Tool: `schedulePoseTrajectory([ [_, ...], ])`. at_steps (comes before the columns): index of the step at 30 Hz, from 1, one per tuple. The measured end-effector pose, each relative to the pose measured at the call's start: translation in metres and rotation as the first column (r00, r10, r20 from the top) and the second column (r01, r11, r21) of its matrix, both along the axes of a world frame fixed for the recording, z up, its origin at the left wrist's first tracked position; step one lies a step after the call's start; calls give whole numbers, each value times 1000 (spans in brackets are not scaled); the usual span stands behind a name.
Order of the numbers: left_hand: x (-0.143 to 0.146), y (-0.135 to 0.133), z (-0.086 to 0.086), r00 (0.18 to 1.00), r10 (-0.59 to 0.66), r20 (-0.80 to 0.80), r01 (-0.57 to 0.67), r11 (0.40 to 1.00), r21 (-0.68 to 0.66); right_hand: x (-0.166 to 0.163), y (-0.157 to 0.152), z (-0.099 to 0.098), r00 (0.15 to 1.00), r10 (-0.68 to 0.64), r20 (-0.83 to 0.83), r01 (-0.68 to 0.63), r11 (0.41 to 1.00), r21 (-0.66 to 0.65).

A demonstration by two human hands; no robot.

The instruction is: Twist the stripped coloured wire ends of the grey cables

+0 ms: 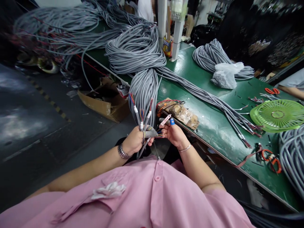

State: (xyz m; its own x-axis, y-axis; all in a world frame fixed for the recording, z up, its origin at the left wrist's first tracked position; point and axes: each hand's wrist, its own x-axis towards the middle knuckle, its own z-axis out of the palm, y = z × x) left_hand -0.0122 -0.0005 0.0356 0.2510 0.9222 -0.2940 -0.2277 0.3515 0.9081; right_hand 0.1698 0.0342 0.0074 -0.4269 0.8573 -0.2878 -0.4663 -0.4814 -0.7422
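Observation:
My left hand (136, 139), with a watch on its wrist, is closed round several grey cables (148, 117). Their white-banded ends stand up with coloured inner wires (142, 113) fanning out. One cable end (152, 132) points right, its thin coloured wires reaching my right fingers. My right hand (175, 135) is closed on a small flat pale pink tool (165, 120) with dark marks; its exact kind is unclear. A blue cover (172, 121) wraps one fingertip of that hand. Whether the right fingers also pinch the wires is hard to see.
A thick coil of grey cable (135, 50) drapes over the green table (187, 68). On the table are a tape-wrapped block (184, 114), a green fan grille (276, 114), orange-handled scissors (275, 164) and a plastic bag (226, 75). Below sits a cardboard box (102, 103). Another person's arm (291, 91) appears right.

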Motion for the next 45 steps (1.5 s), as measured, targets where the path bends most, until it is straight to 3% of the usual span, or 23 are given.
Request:
schedulePoseTrajectory([
  [3, 0, 7, 1, 998, -44, 38, 44, 999, -7, -6, 4, 1, 992, -106, 63, 97, 987, 127],
  [6, 1, 13, -2, 996, -62, 62, 62, 998, -13, -12, 4, -6, 902, -385, 193, 321, 901, 293],
  [8, 2, 15, -4, 995, -64, 74, 66, 998, -25, -16, 4, -11, 864, -460, 205, 380, 862, 334],
  [13, 6, 19, -9, 994, -58, 88, 61, 997, -36, -23, 9, -10, 960, -278, -29, 280, 952, 125],
  [16, 8, 21, -11, 995, -48, 89, 52, 998, -46, -26, 11, -4, 947, -298, -119, 304, 952, 42],
  [22, 12, 23, -10, 997, -41, 59, 46, 996, -72, -28, 11, -2, 924, -358, -136, 363, 932, 10],
  [31, 9, 11, -7, 999, -5, 49, 6, 1000, -18, -17, 4, -3, 967, -180, -179, 162, 980, -114],
  [34, 8, 2, -7, 995, 70, 65, -70, 998, 1, -15, 3, 1, 967, -168, -190, 155, 985, -79],
  [37, 9, -1, -6, 986, 134, 97, -134, 991, -6, -17, 1, 2, 962, -240, -133, 243, 970, 12],
  [43, 18, 4, 0, 986, 149, 74, -147, 989, -36, -23, 2, -13, 903, -429, 16, 415, 882, 222],
  [45, 19, 6, -1, 987, 145, 71, -142, 989, -46, -25, 4, -17, 898, -439, 29, 421, 876, 238],
])
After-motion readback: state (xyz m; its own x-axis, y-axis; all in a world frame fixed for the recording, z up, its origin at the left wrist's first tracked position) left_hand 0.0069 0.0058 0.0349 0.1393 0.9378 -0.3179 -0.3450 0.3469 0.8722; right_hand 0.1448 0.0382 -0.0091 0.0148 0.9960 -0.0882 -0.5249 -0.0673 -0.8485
